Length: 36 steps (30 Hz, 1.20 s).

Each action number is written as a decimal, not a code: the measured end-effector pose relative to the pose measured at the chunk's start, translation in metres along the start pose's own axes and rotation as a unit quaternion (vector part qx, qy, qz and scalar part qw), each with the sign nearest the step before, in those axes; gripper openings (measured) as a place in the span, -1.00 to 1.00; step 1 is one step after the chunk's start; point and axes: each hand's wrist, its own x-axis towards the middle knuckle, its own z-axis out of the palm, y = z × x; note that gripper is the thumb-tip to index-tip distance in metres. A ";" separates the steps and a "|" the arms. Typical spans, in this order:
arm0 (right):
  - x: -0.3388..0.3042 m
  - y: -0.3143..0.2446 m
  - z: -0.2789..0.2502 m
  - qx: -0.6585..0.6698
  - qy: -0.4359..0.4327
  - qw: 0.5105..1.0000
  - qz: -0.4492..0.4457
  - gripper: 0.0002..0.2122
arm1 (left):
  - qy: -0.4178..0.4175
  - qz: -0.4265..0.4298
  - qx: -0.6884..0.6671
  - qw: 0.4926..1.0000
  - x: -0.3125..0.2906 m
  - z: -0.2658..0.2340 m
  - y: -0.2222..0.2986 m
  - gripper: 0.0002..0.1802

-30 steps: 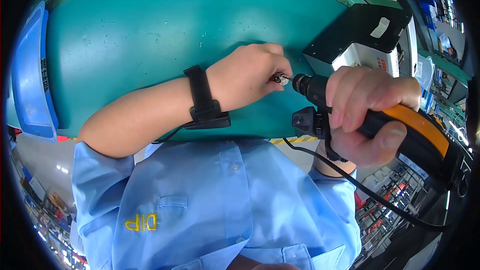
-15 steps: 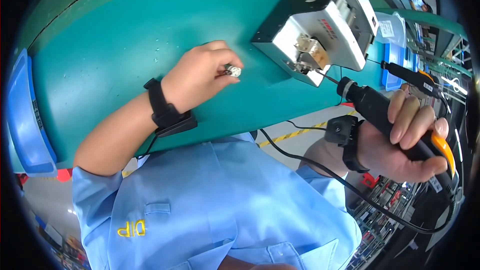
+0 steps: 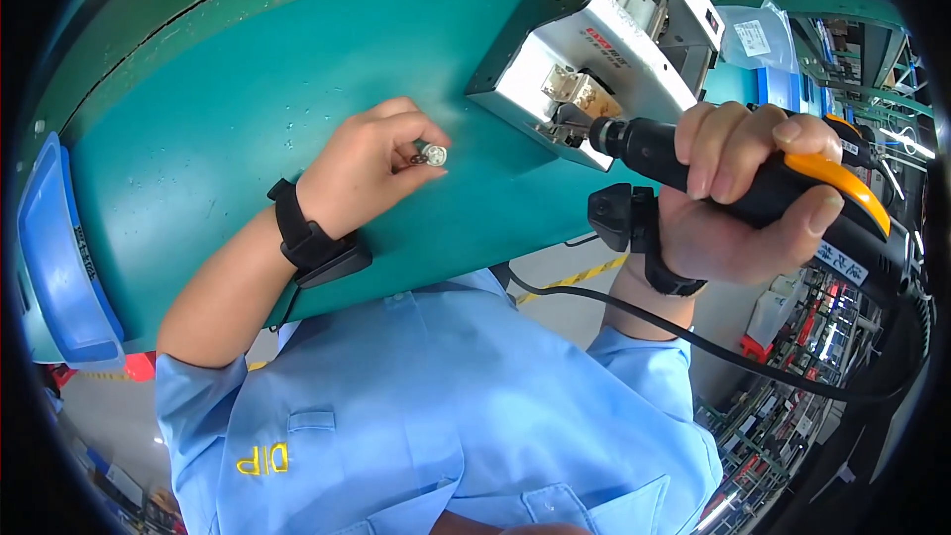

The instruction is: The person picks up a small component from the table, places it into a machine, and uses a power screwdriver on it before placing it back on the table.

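Observation:
My left hand (image 3: 359, 166) is closed in a pinch above the green mat, holding a small round metal connector (image 3: 434, 155) with its pale end face outward. The rest of that part is hidden by my fingers. Wrapped round a black electric screwdriver (image 3: 649, 151) with an orange lever, my right hand (image 3: 738, 193) keeps the tool nearly level. Its nose is right at the metal pickup mouth of a silver and black screw feeder (image 3: 634, 45). I cannot make out the bit's tip or any screw on it.
A green mat (image 3: 198, 119) covers the bench. At the far left stands a blue tray (image 3: 59, 248). Right of the feeder are a clear plastic bag (image 3: 758, 38) with a white label and another blue bin (image 3: 778, 89). The tool's black cable (image 3: 733, 357) loops past my right forearm.
The screwdriver has moved in toward the feeder, its nose now close against the pickup mouth. The whole view has shifted slightly. My left hand keeps its pinch on the connector.

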 end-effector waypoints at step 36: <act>-0.007 0.037 0.071 -0.059 -0.088 0.987 0.123 -0.61 | 0.018 0.044 0.038 0.998 0.007 -0.001 0.003 -0.78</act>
